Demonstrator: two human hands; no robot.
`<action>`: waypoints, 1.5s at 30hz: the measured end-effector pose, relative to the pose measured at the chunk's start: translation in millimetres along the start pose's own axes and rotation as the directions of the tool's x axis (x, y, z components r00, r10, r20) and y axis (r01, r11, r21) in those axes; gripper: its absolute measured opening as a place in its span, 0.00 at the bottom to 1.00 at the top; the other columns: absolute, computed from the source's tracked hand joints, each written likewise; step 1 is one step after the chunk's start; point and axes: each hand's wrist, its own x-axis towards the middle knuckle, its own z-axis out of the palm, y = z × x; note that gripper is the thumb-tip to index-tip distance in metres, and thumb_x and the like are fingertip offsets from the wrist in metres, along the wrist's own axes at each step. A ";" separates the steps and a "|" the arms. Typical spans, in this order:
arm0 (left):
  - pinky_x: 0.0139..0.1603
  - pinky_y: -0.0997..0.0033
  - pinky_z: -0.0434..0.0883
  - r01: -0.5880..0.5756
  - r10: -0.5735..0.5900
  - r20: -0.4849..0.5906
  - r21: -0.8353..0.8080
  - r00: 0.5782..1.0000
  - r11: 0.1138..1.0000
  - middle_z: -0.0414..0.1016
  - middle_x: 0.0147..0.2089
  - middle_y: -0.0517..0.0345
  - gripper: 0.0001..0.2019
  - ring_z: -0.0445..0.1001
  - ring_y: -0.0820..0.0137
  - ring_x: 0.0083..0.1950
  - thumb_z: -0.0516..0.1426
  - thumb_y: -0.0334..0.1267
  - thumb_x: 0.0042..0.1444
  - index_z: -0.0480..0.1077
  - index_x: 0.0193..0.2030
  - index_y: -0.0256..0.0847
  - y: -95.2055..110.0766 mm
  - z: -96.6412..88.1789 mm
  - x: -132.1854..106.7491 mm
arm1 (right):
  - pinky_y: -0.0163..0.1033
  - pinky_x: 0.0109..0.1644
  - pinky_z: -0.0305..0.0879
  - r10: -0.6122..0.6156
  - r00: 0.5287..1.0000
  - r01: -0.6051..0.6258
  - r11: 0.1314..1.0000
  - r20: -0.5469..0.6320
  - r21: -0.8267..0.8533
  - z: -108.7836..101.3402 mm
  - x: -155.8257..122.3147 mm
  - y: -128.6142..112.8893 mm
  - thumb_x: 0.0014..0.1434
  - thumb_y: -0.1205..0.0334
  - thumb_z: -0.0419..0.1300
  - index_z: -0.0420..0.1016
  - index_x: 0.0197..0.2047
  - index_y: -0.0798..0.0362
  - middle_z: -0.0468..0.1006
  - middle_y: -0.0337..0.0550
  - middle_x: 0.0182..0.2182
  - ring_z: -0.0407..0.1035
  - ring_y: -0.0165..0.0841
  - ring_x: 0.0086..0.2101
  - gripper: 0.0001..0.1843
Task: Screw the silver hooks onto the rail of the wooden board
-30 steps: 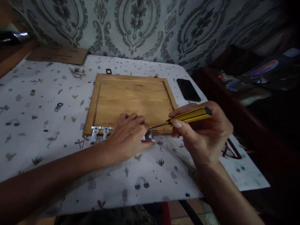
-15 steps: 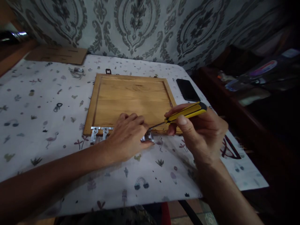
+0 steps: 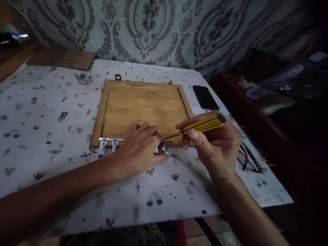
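Observation:
A framed wooden door panel [image 3: 143, 106] lies flat on the table. Two silver metal hinges [image 3: 115, 145] sit along its near edge at the left. Further right on that edge is another silver hinge [image 3: 161, 149], partly covered by my left hand [image 3: 142, 145], whose curled fingers and thumb press it against the panel. My right hand [image 3: 215, 143] grips the yellow and black handle of a screwdriver [image 3: 202, 125]. The shaft slants down to the left, and its tip is at this hinge beside my left fingers; the exact contact point is hidden.
A black phone [image 3: 205, 97] lies right of the panel, and eyeglasses [image 3: 248, 159] rest near the table's right edge. Small metal parts [image 3: 84, 78] and a flat cardboard piece [image 3: 61, 58] are at the back left. A plastic bottle [image 3: 284, 77] lies beyond the right edge.
My right hand has shifted slightly left and turned a little around the screwdriver handle. The tip stays at the hinge, and my left hand holds its place.

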 end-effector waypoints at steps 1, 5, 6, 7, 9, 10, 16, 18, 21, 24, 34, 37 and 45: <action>0.52 0.56 0.62 0.002 -0.002 -0.001 0.001 1.000 1.000 0.78 0.44 0.53 0.18 0.73 0.57 0.52 0.63 0.54 0.60 0.78 0.41 0.39 0.2 -0.3 0.3 | 0.35 0.22 0.74 0.019 1.000 -0.019 1.000 0.022 -0.001 -0.5 -0.3 -0.2 0.56 0.52 0.73 0.81 0.41 0.46 0.83 0.36 0.32 0.72 0.27 0.20 0.12; 0.52 0.56 0.63 0.009 -0.009 0.001 0.004 1.000 1.000 0.79 0.45 0.52 0.18 0.73 0.56 0.52 0.63 0.55 0.60 0.78 0.40 0.39 0.1 -1.1 1.2 | 0.36 0.22 0.75 0.029 0.997 -0.027 0.999 0.076 -0.033 0.3 0.4 -1.0 0.57 0.53 0.72 0.82 0.41 0.48 0.79 0.34 0.24 0.72 0.29 0.19 0.11; 0.52 0.56 0.63 0.009 -0.009 0.002 0.003 1.000 1.000 0.79 0.44 0.52 0.19 0.73 0.57 0.52 0.63 0.55 0.60 0.78 0.40 0.39 -0.1 -1.0 1.3 | 0.35 0.20 0.73 0.016 0.998 -0.014 0.999 0.064 -0.036 1.3 1.0 -1.1 0.56 0.53 0.73 0.82 0.37 0.49 0.78 0.34 0.23 0.70 0.28 0.18 0.11; 0.52 0.55 0.63 0.007 -0.007 0.004 0.001 1.000 1.000 0.79 0.44 0.53 0.19 0.74 0.57 0.52 0.63 0.55 0.60 0.78 0.40 0.39 -0.4 -0.8 1.3 | 0.34 0.18 0.71 0.004 0.999 -0.002 0.999 0.046 -0.036 2.4 1.7 -1.1 0.53 0.53 0.75 0.80 0.34 0.49 0.78 0.34 0.24 0.68 0.26 0.17 0.12; 0.53 0.55 0.63 0.004 -0.004 -0.001 -0.001 1.000 1.000 0.78 0.43 0.53 0.19 0.74 0.57 0.52 0.63 0.56 0.60 0.78 0.41 0.39 -0.7 -0.1 0.9 | 0.32 0.16 0.68 -0.015 1.000 0.015 1.000 0.004 -0.027 4.3 3.0 -0.7 0.48 0.53 0.78 0.77 0.29 0.49 0.77 0.33 0.24 0.66 0.25 0.16 0.16; 0.53 0.55 0.63 0.004 -0.004 -0.004 -0.002 1.000 1.000 0.78 0.44 0.53 0.19 0.74 0.56 0.52 0.63 0.55 0.60 0.78 0.41 0.39 -0.8 0.2 0.7 | 0.32 0.16 0.67 -0.018 1.000 0.018 1.000 -0.015 -0.023 4.8 3.5 -0.2 0.46 0.53 0.79 0.76 0.28 0.49 0.76 0.32 0.25 0.66 0.24 0.16 0.17; 0.53 0.55 0.63 0.007 -0.007 0.015 -0.008 1.000 1.000 0.78 0.45 0.52 0.19 0.73 0.56 0.53 0.63 0.55 0.60 0.78 0.41 0.39 0.6 -1.5 0.1 | 0.33 0.19 0.71 -0.001 1.000 0.001 1.000 0.020 -0.029 0.1 3.1 3.5 0.52 0.52 0.76 0.81 0.36 0.47 0.80 0.35 0.31 0.70 0.25 0.19 0.13; 0.53 0.54 0.63 0.011 -0.011 0.024 -0.006 1.000 1.000 0.78 0.44 0.52 0.19 0.74 0.57 0.52 0.62 0.55 0.61 0.79 0.41 0.38 1.0 -2.4 0.2 | 0.34 0.21 0.73 -0.002 0.998 0.003 1.000 0.056 -0.022 -1.6 2.5 3.8 0.57 0.50 0.72 0.82 0.42 0.46 0.82 0.39 0.36 0.72 0.27 0.21 0.13; 0.53 0.54 0.63 0.000 0.000 0.015 0.006 1.000 1.000 0.78 0.44 0.52 0.18 0.74 0.58 0.51 0.62 0.54 0.62 0.79 0.41 0.38 0.5 -2.4 0.3 | 0.34 0.21 0.73 -0.031 0.996 0.032 0.999 0.082 -0.009 -1.3 2.5 3.4 0.60 0.51 0.70 0.83 0.39 0.48 0.82 0.40 0.36 0.72 0.26 0.20 0.10; 0.53 0.54 0.63 -0.006 0.006 0.008 0.009 1.000 1.000 0.78 0.44 0.52 0.19 0.74 0.58 0.50 0.62 0.54 0.61 0.78 0.41 0.38 -0.6 -1.3 0.4 | 0.33 0.19 0.70 -0.056 0.996 0.058 0.998 0.071 -0.027 1.3 3.2 3.4 0.59 0.54 0.71 0.82 0.34 0.49 0.79 0.37 0.31 0.69 0.24 0.18 0.08; 0.52 0.55 0.63 0.008 -0.008 0.015 0.004 1.000 1.000 0.78 0.44 0.53 0.18 0.73 0.56 0.53 0.63 0.54 0.60 0.78 0.42 0.39 1.1 -2.4 1.0 | 0.34 0.18 0.69 -0.054 0.996 0.055 0.998 0.073 -0.019 1.2 1.3 7.9 0.60 0.53 0.70 0.81 0.36 0.46 0.79 0.37 0.32 0.70 0.25 0.18 0.07; 0.52 0.55 0.64 0.007 -0.007 -0.001 0.002 1.000 1.000 0.78 0.44 0.53 0.18 0.73 0.56 0.53 0.64 0.54 0.60 0.78 0.41 0.40 0.8 -2.1 0.7 | 0.35 0.19 0.70 -0.042 0.996 0.044 0.999 0.080 -0.030 1.1 1.2 6.6 0.60 0.52 0.70 0.82 0.36 0.46 0.79 0.37 0.32 0.71 0.26 0.18 0.08; 0.53 0.53 0.63 0.010 -0.009 0.024 -0.005 1.000 1.000 0.78 0.45 0.52 0.18 0.73 0.56 0.53 0.62 0.54 0.61 0.79 0.42 0.38 1.9 -3.5 1.0 | 0.35 0.25 0.75 0.006 0.994 -0.012 0.999 0.111 0.048 -1.9 -0.1 5.5 0.62 0.48 0.68 0.84 0.45 0.46 0.81 0.39 0.33 0.75 0.28 0.23 0.13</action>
